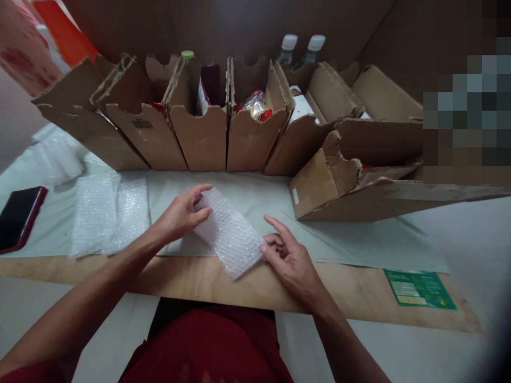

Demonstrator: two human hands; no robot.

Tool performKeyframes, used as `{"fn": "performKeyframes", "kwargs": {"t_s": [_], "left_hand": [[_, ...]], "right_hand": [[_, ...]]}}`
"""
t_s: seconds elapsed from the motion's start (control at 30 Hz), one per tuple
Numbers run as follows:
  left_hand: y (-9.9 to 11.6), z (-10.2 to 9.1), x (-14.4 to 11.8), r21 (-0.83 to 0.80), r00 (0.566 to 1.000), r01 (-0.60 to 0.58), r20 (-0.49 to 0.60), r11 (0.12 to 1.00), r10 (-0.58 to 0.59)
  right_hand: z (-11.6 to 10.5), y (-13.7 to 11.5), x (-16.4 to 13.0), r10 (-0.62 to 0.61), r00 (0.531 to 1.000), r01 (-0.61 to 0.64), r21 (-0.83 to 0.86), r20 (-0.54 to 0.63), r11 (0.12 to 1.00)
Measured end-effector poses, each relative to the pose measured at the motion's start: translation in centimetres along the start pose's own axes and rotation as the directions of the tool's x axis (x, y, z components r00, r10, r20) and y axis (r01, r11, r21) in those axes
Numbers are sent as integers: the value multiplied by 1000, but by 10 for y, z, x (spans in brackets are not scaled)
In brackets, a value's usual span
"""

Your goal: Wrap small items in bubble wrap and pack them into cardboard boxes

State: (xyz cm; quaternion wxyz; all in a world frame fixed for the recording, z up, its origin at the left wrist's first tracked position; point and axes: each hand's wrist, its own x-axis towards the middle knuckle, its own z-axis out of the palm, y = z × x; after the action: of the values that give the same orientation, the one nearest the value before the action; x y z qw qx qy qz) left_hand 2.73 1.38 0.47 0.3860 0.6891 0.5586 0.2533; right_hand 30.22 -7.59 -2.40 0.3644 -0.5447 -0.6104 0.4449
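A piece of bubble wrap is gripped at its far left end by the left hand and pinched at its near right corner by the right hand, index finger extended. It is held over the table's near edge. Farther left, spare wrap is laid near a phone; cardboard boxes are lined up behind.

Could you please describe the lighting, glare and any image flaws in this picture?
Head view: dim, soft light; small glints on the held bubble wrap; shade inside the cardboard boxes; coarse pixelation at upper right; dark blurred patch at lower right.
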Motion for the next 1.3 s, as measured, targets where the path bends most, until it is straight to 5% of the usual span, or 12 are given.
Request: {"fn": "performKeyframes", "kwargs": {"t_s": [0.13, 0.23, 0.37, 0.47, 0.57, 0.67, 0.83, 0.97, 1.03, 1.17, 1.3], "left_hand": [[15, 5, 37, 300, 985, -168, 80, 939, 150], [16, 16, 36, 468, 970, -238, 74, 851, 231], [3, 24, -25, 408, 880, -438, 11, 801, 475], [-8, 30, -80, 359, 828, -551, 122, 754, 547], [-17, 44, -108, 416, 815, -560, 123, 716, 566], [-22, 53, -107, 406, 812, -542, 29, 736, 583], [-21, 45, -90, 237, 888, -441, -25, 866, 459], [-15, 38, -75, 175, 972, -234, 32, 956, 232], [-14, 40, -66, 172, 984, -178, 50, 969, 171], [-17, 47, -60, 293, 961, -252, -34, 922, 273], [-19, 48, -79, 414, 865, -406, -114, 814, 489]], "right_hand": [[20, -12, -19, -45, 986, 59, -84, 159, 995], [28, -16, -21, -46, 982, 67, -112, 183, 992], [26, -18, -17, 69, 978, -64, -33, 195, 997], [22, -19, -13, 109, 965, -118, 25, 239, 993], [21, -19, -11, 146, 951, -160, 31, 273, 987], [18, -19, -13, 131, 953, -132, -14, 274, 991], [11, -23, -20, -137, 985, 160, -265, 105, 951], [17, -28, -17, -438, 899, 375, -485, -18, 790], [23, -27, -11, -539, 841, 463, -584, 51, 667], [33, -19, 3, -511, 818, 540, -659, 264, 523], [31, -18, 8, -442, 849, 520, -602, 289, 605]]}}
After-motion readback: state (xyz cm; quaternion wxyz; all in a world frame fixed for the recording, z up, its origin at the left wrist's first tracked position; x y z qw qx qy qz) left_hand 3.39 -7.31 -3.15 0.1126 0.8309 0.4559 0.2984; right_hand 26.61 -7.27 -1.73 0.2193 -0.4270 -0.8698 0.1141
